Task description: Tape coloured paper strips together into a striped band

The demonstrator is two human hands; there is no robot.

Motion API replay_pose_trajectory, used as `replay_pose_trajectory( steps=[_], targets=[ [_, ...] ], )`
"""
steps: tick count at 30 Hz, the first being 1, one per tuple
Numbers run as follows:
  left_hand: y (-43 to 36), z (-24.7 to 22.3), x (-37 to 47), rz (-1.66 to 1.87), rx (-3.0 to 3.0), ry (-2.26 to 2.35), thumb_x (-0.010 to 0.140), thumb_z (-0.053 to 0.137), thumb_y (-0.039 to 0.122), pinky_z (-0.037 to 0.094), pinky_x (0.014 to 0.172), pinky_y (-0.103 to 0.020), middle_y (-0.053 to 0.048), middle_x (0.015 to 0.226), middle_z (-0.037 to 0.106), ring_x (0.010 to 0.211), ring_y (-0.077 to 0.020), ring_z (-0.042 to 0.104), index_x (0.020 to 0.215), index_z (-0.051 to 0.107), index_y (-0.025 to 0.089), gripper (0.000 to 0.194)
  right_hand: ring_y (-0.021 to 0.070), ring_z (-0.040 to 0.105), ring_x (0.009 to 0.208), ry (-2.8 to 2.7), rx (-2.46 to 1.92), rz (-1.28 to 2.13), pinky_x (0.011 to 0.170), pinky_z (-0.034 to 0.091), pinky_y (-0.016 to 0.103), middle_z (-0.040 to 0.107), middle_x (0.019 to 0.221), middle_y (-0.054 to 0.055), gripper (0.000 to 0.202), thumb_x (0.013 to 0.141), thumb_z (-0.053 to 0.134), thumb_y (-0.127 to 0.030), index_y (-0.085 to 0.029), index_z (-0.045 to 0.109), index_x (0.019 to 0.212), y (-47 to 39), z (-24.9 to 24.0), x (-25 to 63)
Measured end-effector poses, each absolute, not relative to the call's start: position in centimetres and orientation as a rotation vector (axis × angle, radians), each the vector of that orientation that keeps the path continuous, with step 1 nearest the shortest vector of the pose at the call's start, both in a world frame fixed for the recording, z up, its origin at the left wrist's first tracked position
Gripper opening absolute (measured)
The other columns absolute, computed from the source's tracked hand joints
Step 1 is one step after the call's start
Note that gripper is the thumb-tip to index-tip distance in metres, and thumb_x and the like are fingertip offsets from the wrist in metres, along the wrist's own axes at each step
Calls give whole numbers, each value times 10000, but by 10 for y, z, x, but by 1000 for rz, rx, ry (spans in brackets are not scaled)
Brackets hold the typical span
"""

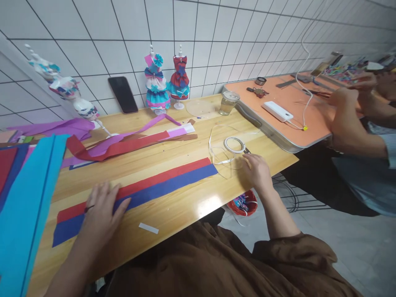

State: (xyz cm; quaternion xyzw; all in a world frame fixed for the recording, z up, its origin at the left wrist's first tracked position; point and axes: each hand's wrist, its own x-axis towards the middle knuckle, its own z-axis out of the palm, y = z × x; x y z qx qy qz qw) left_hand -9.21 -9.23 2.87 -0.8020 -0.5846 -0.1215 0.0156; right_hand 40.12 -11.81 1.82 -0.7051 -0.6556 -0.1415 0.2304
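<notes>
The bench (173,210) carries the red-and-blue strip (154,191), lying lengthwise. The left hand (100,210) rests palm-down on its near-left part, thumb spread from the fingers. The right hand (258,170) bends over the bench beside the white tape roll (235,152), at a small dark object (246,151); whether its fingers grip, I cannot tell.

White tiled wall (235,24) behind wooden table (179,206), grey floor (365,251)

Bright and clear in the middle. Shines white near the front edge of the wooden table (176,202). Fuzzy at the far right, around the colourful scraps (342,73). Slants and stretches along the tiled wall (262,49).
</notes>
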Motion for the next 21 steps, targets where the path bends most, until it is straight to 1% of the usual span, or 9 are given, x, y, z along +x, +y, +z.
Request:
replay_pose_trajectory(
  steps=[3, 7, 9, 15, 18, 21],
  targets=[
    [-83, 30, -58, -303, -2625, -1647, 871, 309, 483, 245, 1065, -497, -169, 1396, 365, 1355, -323, 187, 1270, 457, 114, 563, 258, 581, 964, -1751, -2196, -408, 840, 445, 371, 652, 1018, 169, 300, 848, 436, -204, -79, 597, 1068, -117, 17, 420],
    [-80, 37, -18, -170, -2766, -1495, 866, 382, 472, 284, 1049, -475, -168, 1415, 343, 1344, -324, 225, 1266, 484, 134, 533, 236, 607, 854, -1720, -2428, -359, 718, 457, 322, 668, 929, 155, 306, 883, 369, -190, -104, 584, 1083, -118, 12, 430],
    [-80, 42, -2, -113, -2817, -1455, 861, 415, 456, 287, 1051, -465, -158, 1420, 343, 1344, -315, 230, 1263, 495, 151, 510, 231, 603, 853, -1770, -2438, -379, 709, 449, 308, 666, 920, 156, 311, 889, 351, -175, -100, 578, 1088, -120, 10, 432],
    [-86, 48, 27, 90, -2934, -1437, 862, 436, 435, 266, 1062, -469, -148, 1438, 316, 1353, -311, 205, 1290, 473, 169, 505, 252, 583, 918, -1817, -2459, -536, 704, 444, 299, 663, 920, 164, 380, 883, 336, -134, -44, 504, 1212, -130, 6, 441],
    [-89, 46, 34, 149, -2975, -1442, 864, 432, 440, 260, 1065, -474, -139, 1449, 295, 1356, -312, 192, 1296, 467, 177, 507, 245, 583, 914, -1817, -2457, -576, 710, 441, 300, 671, 905, 148, 380, 878, 353, -134, -57, 508, 1217, -135, 5, 446],
    [-91, 41, 36, 112, -2983, -1432, 868, 416, 463, 237, 1077, -472, -136, 1460, 272, 1363, -302, 171, 1317, 439, 174, 535, 242, 588, 898, -1781, -2470, -585, 673, 437, 301, 675, 915, 129, 353, 882, 361, -157, -98, 548, 1176, -138, 4, 448]
  ],
)
